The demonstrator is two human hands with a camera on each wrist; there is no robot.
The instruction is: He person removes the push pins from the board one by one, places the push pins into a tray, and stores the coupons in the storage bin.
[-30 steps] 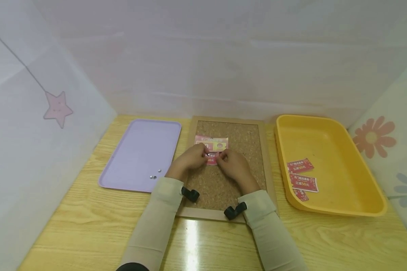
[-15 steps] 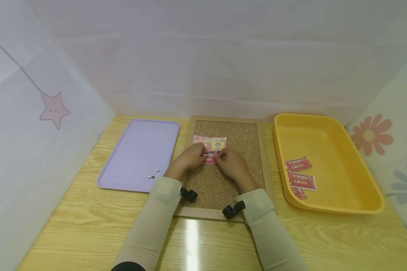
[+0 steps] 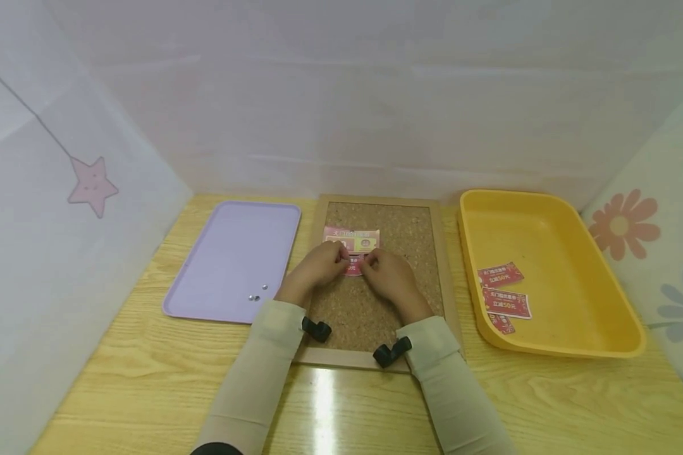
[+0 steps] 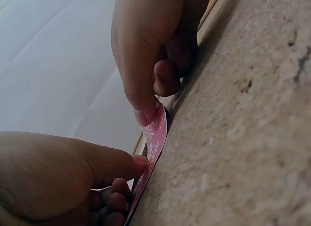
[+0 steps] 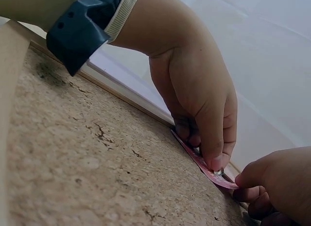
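Note:
A small red paper coupon [image 3: 353, 267] lies on the cork board [image 3: 347, 319], just below a larger pink-and-yellow coupon [image 3: 370, 235]. My left hand [image 3: 317, 266] pinches a shiny metal thumbtack [image 5: 218, 172] against the small coupon, thumb in front. The tack's point is hidden. My right hand [image 3: 397, 282] pinches the same coupon's right end between thumb and finger. In the left wrist view the coupon bows up slightly from the cork where the right thumb [image 4: 142, 116] holds it.
On the left lies a lilac tray [image 3: 239, 253] with several silver thumbtacks [image 3: 254, 297]. A yellow bin [image 3: 558, 265] stands at the right, holding several red coupons [image 3: 508, 303]. A pale wall sheet rises behind the board.
Both hands stay at the small coupon and shift only slightly. The whole head view has moved a little; the tray and bin keep their places.

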